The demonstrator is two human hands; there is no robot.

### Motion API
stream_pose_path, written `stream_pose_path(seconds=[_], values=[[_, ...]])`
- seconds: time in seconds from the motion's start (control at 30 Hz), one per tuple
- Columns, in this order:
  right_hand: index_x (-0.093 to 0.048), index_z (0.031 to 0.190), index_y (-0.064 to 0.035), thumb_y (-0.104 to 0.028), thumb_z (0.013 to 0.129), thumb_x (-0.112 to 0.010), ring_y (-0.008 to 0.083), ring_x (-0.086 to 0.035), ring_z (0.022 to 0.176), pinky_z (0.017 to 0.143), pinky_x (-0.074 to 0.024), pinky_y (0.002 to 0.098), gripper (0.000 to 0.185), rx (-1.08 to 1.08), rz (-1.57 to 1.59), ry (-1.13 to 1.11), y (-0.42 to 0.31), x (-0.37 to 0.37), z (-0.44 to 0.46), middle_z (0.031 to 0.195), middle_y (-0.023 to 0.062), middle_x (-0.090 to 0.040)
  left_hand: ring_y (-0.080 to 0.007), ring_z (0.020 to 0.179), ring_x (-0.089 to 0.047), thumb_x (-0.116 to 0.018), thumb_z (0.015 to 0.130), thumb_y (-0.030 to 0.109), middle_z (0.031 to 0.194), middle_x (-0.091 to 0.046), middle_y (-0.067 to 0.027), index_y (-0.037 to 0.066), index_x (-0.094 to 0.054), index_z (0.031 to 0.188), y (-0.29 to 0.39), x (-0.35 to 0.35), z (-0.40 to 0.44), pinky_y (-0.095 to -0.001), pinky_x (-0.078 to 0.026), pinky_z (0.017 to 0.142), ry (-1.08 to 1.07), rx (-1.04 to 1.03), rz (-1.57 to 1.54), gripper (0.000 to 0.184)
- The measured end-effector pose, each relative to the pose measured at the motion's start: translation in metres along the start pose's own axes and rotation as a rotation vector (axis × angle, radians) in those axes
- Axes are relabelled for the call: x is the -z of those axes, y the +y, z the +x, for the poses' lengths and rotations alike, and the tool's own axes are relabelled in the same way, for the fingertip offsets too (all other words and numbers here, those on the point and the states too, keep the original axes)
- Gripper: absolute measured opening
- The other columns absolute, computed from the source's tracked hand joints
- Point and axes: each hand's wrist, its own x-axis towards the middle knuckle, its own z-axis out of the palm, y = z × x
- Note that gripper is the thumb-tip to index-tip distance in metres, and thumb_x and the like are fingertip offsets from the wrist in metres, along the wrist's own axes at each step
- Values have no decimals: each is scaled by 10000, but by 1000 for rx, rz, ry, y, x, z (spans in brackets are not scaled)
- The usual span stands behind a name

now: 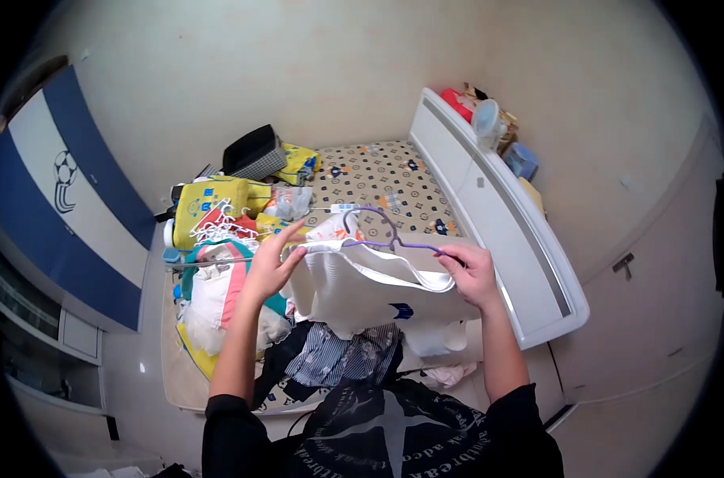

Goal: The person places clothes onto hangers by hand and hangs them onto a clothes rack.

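A white tank top (354,283) with a small dark blue print hangs stretched out before me over the bed. A purple clothes hanger (413,245) runs through its neck opening, hook upward. My left hand (270,267) pinches the tank top at its left shoulder, thumb against the fabric. With its fingers closed, my right hand (469,275) grips the right end of the hanger, close to the other strap. Whether the hanger's left end sits inside the left strap is hidden by cloth.
Several white hangers (222,223) lie on a yellow bag (210,199) at the left. A pink-and-white garment (218,287) and striped clothing (342,354) cover the near bed. Behind stand a black basket (254,151) and, to the right, a white headboard (497,207).
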Motion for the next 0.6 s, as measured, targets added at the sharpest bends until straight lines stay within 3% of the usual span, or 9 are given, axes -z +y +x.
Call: stream_pose_path(seconds=[0.03,0.17,0.27,0.33,0.37,0.4,0.47,0.53,0.6], values=[[-722,990,20,-47,865,-696,219,-694,776,701,-519,299,143,6,8,8,-4,2,3,890,138,-731,-307,889,-681,-620,960,212,967,-720,-140,71,-623,1262,1,0,-2,-361,-519,841,-51,63,-39,333],[-721,994,18,-61,863,-703,238,-693,772,704,-518,311,154,-14,-15,-12,-18,-2,3,883,147,-725,-312,784,-681,-646,939,202,891,-698,-166,48,-667,1139,-9,-12,-4,-366,-521,712,-146,-90,-46,253],[-724,990,-8,-70,863,-703,252,-679,738,684,-520,336,143,16,-60,-70,-23,-20,-1,858,135,-714,-284,866,-682,-662,929,206,961,-702,-148,44,-667,1111,38,-19,-7,-362,-525,764,-201,-189,13,244],[-726,982,-23,-88,868,-702,261,-673,725,674,-519,345,134,-17,-75,-168,-30,-36,-3,845,126,-708,-262,913,-679,-650,941,207,1015,-699,-153,30,-671,1098,46,-42,-9,-361,-524,788,-172,-210,-279,238],[-730,970,-43,-128,874,-703,266,-663,708,661,-515,342,131,-7,-97,-174,-32,-46,-5,811,111,-692,-256,860,-689,-622,965,206,928,-707,-153,3,-688,1042,52,-47,-8,-354,-525,762,-203,-203,-265,228],[-732,969,-48,-142,874,-704,266,-660,708,656,-513,343,136,-14,-75,-165,-32,-49,-6,806,108,-688,-256,740,-688,-592,985,209,788,-698,-136,-4,-713,967,54,-51,-7,-348,-523,692,-285,12,-242,245],[-736,966,-59,-171,874,-707,266,-653,709,644,-507,344,148,-26,-36,-146,-30,-51,-8,797,101,-679,-229,612,-653,-570,1001,223,657,-654,-109,-8,-722,901,61,-51,-4,-333,-501,611,-128,-22,-263,294],[-727,891,-72,-208,892,-696,271,-616,681,602,-482,356,140,52,-171,-9,-3,-47,-17,741,101,-624,-199,568,-620,-561,1007,225,635,-635,-106,-8,-725,889,51,-54,-4,-326,-476,571,-91,123,-268,309],[-712,843,-71,-223,910,-679,279,-597,671,587,-469,365,169,111,-291,75,18,-39,-23,721,106,-596,-158,552,-579,-547,1013,217,614,-611,-93,-17,-719,869,51,-50,-5,-310,-454,554,-56,84,-332,324]])
